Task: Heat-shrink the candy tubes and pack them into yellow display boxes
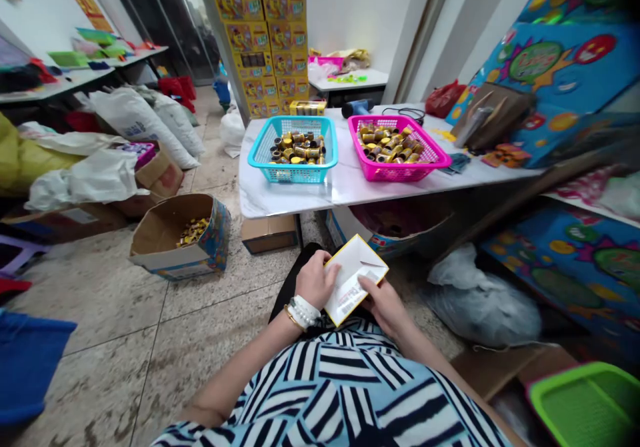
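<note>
Over my lap I hold a small white cardboard box [353,280] with yellow edges, tilted, with a barcode and print on its face. My left hand [316,279] grips its left side, thumb on the face; bracelets circle that wrist. My right hand [384,302] is closed on the lower right edge, thumb pressed near the print. The fingers under the box are hidden. Beyond my hands, on a white table [280,197], stand a blue basket [295,174] and a pink basket [400,172], both filled with small gold-and-dark cylinders [297,148].
An open carton [170,260] with similar small pieces stands on the floor at left. Yellow boxes [265,40] are stacked behind the table. Below the table is another open carton [345,227]. A clear plastic bag [480,300] and green basket [585,400] lie at right.
</note>
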A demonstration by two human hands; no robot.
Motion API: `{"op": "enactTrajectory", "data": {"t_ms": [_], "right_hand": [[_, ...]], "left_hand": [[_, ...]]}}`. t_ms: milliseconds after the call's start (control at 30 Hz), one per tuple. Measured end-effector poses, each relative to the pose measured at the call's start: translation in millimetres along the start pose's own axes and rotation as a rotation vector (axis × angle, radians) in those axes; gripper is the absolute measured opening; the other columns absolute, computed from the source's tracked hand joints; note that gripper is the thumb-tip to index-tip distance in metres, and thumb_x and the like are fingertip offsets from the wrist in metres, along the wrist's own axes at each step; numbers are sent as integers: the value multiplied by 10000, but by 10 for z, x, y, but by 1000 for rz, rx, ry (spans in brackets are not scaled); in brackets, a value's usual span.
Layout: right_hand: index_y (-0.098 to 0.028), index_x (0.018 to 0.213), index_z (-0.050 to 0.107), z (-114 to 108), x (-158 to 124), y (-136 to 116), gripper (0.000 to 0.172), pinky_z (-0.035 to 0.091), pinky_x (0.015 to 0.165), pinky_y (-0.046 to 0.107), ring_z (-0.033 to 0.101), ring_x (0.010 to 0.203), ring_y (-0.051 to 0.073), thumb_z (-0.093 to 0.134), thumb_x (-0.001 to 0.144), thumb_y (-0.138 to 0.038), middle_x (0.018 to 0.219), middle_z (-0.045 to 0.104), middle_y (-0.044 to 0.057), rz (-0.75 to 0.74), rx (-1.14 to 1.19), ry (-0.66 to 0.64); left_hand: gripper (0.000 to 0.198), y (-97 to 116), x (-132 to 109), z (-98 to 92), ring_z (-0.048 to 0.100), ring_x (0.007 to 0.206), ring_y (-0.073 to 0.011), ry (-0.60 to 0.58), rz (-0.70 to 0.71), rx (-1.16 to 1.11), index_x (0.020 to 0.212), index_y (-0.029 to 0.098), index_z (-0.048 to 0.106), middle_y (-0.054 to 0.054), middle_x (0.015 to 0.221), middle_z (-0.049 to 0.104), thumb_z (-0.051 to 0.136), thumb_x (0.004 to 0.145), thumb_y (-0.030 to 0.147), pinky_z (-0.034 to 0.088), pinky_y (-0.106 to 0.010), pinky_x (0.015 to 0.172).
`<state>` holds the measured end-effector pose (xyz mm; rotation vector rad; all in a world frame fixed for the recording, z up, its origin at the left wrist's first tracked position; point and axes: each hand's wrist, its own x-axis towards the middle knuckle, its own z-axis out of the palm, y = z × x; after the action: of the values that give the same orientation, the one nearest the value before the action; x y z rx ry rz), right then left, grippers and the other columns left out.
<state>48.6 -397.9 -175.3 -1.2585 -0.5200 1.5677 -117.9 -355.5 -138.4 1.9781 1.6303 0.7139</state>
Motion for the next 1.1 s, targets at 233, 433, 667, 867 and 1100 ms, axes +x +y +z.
{"op": "enactTrajectory", "data": {"t_ms": [233,433,667,867,1100], "right_hand": [[-220,1104,611,-113,-202,-166,372,552,748,375,699,869,240,658,799,-429,993,744,62,-87,-674,-90],[-224,912,704,-152,-394,-656,315,424,636,304,686,761,239,445,930,-402,845,744,87,-469,-1719,55],[-284,1120,676,-65,-57,-903,327,393,624,289,683,788,260,586,807,-308,853,729,76,-379,-1965,-381],[-240,949,658,-107,-50,-1028,206,401,576,263,611,628,182,676,758,-313,693,647,13,-573,-1632,-346],[-217,901,604,-697,-70,-521,503,446,431,248,576,501,159,577,781,-704,590,601,-5,-300,-368,421]], "left_hand": [[226,97,119,-165,666,851,-261,-219,47,358,957,218,529,-83,947,691,505,881,431,437,-321,653],[191,14,154,-54,672,871,-238,-345,77,350,937,233,546,-65,943,707,536,864,409,438,-294,665],[240,82,230,94,661,871,-233,-371,177,327,949,227,553,-66,963,690,571,847,443,454,-297,678],[239,5,229,100,632,846,-212,-368,231,221,952,219,553,-54,951,664,555,861,439,447,-298,686],[307,-303,65,-43,591,753,-154,-237,231,-194,921,197,585,-33,883,660,554,878,500,458,-269,677]]}}
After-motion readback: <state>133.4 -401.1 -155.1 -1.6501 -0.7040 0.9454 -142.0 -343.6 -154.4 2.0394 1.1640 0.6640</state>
